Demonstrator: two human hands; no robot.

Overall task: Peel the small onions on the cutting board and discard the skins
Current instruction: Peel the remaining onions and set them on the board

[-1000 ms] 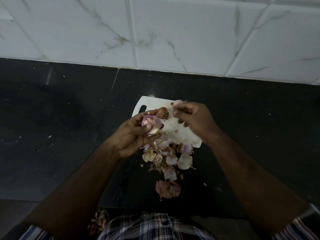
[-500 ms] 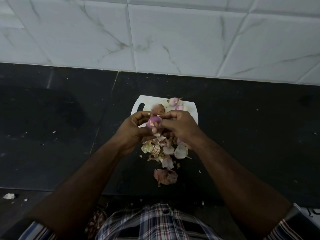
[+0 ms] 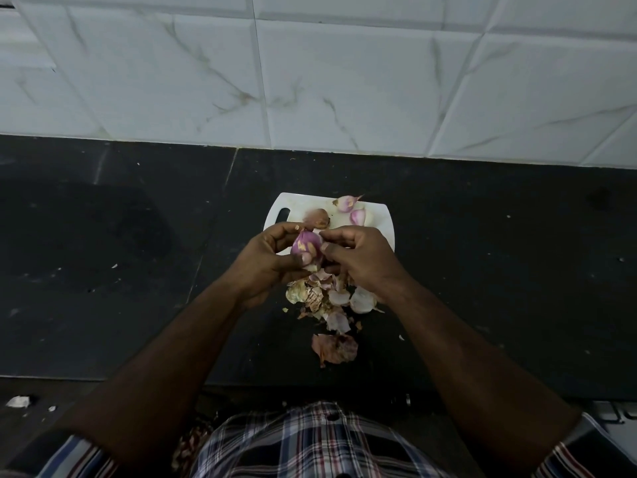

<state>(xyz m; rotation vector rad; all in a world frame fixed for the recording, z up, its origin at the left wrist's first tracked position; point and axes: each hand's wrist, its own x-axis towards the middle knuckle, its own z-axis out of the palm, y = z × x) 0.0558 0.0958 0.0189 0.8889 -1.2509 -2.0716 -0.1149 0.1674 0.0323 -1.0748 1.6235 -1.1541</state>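
Head view: a small onion [image 3: 305, 244] is held by both hands' fingers [image 3: 281, 232] above the cutting board's [image 3: 381, 215] near edge, beside wide bare counter [image 3: 103, 270].

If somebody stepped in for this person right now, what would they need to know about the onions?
Left hand grips a small purple onion above the near end of the white cutting board. Right hand pinches at its skin.
On the board's far end: one brown unpeeled onion and two purple onions that look mostly peeled.
Loose skins lie piled on the dark counter just in front of the board.
Left: finish the held onion, peel the brown one, then discard the skins.
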